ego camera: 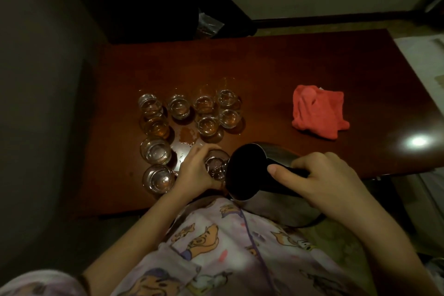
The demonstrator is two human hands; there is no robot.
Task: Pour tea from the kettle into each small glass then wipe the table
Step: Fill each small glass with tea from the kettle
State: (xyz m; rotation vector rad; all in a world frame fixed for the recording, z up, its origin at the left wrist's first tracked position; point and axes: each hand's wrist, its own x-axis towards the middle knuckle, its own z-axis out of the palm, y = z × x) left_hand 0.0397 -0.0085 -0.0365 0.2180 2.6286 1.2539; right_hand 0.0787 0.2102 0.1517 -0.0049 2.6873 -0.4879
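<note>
A steel kettle [247,170] is tipped to the left, its open mouth facing me, near the table's front edge. My right hand [319,180] grips its black handle. My left hand [197,168] holds a small glass [216,167] right at the kettle's rim. Several small glasses stand in rows on the dark wooden table [264,67]: some at the back [179,106] hold amber tea, as does one on the left [156,126]. Two near ones [156,154] [159,178] look clear. A red cloth [319,114] lies crumpled to the right.
Spilled drops and a wet patch [188,137] lie among the glasses. A dark chair [216,14] stands behind the table. A wall runs along the left, a pale surface [422,60] sits beyond the right edge. My patterned clothing fills the foreground.
</note>
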